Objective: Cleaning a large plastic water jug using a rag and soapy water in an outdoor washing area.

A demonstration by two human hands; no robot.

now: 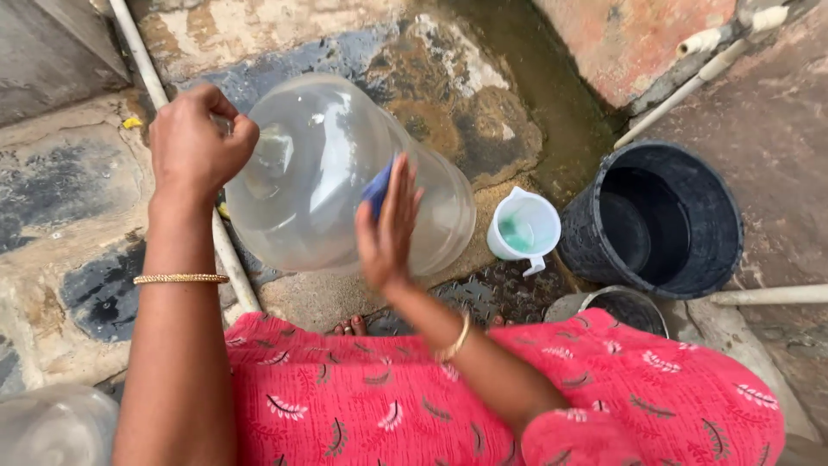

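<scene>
While the left hand (200, 138) closes in a fist around the neck of a large clear water jug (341, 177), the right hand (390, 226) lies flat against the jug's side, fingers extended, pressing a blue scrubbing pad (378, 190) to the plastic. The jug is held tilted off the ground above wet, stained stone paving (82, 198), its base end pointing toward a white plastic mug (524, 229) that holds a little greenish liquid. Just beyond the mug stands 1 black bucket (660, 216), with the rim of a smaller metal pot (617, 306) near it. A white pipe (228, 255) runs along the ground under the jug, and 2 more pipes cross the upper right corner. The person's pink patterned dress (448, 397) fills the foreground, and part of another clear container (52, 427) shows at lower left.

The risks, judging from this view, lie in wet surfaces: only 1 hand truly grips the jug, and a soapy neck could slip from the fist, dropping the jug onto the stone or the pipe. A swing of its base might also tip the mug and spill its contents. The pad, held only by palm pressure, could slide free.
</scene>
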